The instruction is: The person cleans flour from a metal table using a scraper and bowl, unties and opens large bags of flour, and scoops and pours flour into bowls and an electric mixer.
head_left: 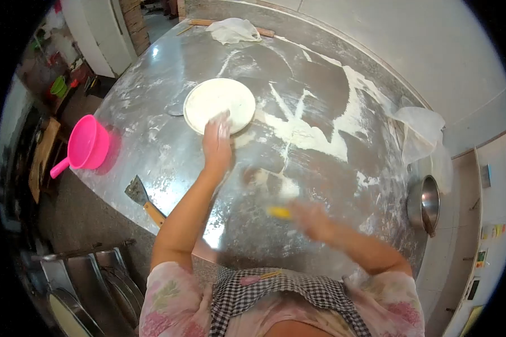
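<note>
A round white disc (pixel 222 101) with a raised edge and a floury surface lies on the metal table; whether it is dough or a filled shallow pan I cannot tell. My left hand (pixel 219 135) rests on its near edge, fingers stretched out and dusted white. Over the table nearer my body, my right hand (pixel 312 220) is smeared by motion. A small yellow thing (pixel 279 212) sticks out from its fingers, too blurred to name.
White flour (pixel 298 132) is spread over the metal table (pixel 320 84). A pink dipper (pixel 90 145) and a scraper (pixel 143 199) are on the left. At the right edge stands a steel bowl (pixel 423 202). A rolling pin (pixel 264 32) and plastic bag (pixel 234 31) lie at the back.
</note>
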`<state>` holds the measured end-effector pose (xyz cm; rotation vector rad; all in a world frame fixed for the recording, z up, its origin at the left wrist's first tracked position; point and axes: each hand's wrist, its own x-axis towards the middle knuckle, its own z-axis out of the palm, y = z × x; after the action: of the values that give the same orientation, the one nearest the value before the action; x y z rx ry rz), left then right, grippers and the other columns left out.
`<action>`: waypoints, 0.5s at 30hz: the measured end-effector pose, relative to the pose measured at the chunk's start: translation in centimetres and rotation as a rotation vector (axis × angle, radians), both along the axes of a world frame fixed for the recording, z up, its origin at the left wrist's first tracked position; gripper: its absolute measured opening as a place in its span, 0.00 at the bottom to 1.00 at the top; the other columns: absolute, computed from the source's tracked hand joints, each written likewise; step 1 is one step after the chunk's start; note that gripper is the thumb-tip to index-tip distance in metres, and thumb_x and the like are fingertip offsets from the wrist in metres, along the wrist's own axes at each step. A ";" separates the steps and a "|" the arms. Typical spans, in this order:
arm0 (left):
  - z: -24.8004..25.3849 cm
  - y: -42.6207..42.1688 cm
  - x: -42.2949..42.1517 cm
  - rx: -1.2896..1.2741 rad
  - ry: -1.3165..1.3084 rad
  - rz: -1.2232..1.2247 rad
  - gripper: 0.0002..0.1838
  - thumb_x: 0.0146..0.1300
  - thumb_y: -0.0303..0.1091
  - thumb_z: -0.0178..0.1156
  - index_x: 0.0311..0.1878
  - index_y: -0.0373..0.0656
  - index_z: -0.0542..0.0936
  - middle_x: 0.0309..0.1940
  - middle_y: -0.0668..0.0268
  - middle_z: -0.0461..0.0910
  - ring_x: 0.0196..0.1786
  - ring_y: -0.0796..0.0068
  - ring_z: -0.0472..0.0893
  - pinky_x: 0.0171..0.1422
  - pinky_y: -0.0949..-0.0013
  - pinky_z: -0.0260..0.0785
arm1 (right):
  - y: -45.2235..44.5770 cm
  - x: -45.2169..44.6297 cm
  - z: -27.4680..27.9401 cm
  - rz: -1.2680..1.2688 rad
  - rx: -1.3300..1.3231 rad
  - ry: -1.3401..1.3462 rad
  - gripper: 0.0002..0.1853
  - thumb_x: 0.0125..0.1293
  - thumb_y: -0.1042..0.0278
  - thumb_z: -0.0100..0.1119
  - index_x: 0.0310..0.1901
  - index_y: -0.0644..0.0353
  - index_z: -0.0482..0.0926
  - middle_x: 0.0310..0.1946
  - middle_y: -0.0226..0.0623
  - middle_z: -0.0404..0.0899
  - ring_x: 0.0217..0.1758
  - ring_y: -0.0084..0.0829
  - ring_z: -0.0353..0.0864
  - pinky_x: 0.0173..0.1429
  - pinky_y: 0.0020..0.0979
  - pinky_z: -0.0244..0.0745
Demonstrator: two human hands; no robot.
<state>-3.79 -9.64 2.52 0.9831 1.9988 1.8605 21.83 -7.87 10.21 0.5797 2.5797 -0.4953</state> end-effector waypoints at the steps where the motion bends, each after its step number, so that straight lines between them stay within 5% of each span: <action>1: 0.2 -1.3 0.7 -0.007 0.109 -0.034 0.16 0.60 0.31 0.43 0.48 0.37 0.73 0.44 0.53 0.73 0.49 0.57 0.71 0.56 0.62 0.60 | -1.2 0.5 -0.7 0.051 -0.012 0.035 0.16 0.58 0.70 0.46 0.50 0.51 0.68 0.31 0.41 0.76 0.31 0.35 0.76 0.31 0.35 0.70; 4: -1.4 -3.9 2.4 -0.089 0.199 -0.150 0.13 0.58 0.29 0.45 0.44 0.36 0.74 0.41 0.53 0.74 0.46 0.55 0.72 0.54 0.61 0.61 | -2.7 1.0 -1.1 0.192 -0.049 0.303 0.12 0.58 0.71 0.45 0.45 0.57 0.69 0.33 0.42 0.77 0.34 0.38 0.77 0.37 0.40 0.72; 10: -3.9 -4.3 1.5 -0.202 0.422 -0.210 0.13 0.56 0.28 0.48 0.44 0.33 0.73 0.41 0.50 0.73 0.46 0.52 0.71 0.53 0.59 0.61 | 3.0 -6.0 -0.6 -0.178 -0.124 0.005 0.08 0.59 0.68 0.46 0.39 0.58 0.70 0.30 0.41 0.76 0.33 0.38 0.77 0.35 0.38 0.72; 15: -6.1 -2.7 2.1 -0.247 0.418 -0.191 0.17 0.60 0.33 0.44 0.47 0.31 0.70 0.43 0.48 0.72 0.48 0.49 0.69 0.55 0.57 0.59 | 0.6 -2.7 -1.9 0.087 -0.089 0.179 0.10 0.57 0.68 0.48 0.40 0.59 0.69 0.29 0.40 0.75 0.32 0.39 0.77 0.34 0.37 0.73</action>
<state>-1.71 -12.37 -3.61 1.5195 2.1930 1.3521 19.18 -7.25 8.28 0.4071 2.7203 -0.6552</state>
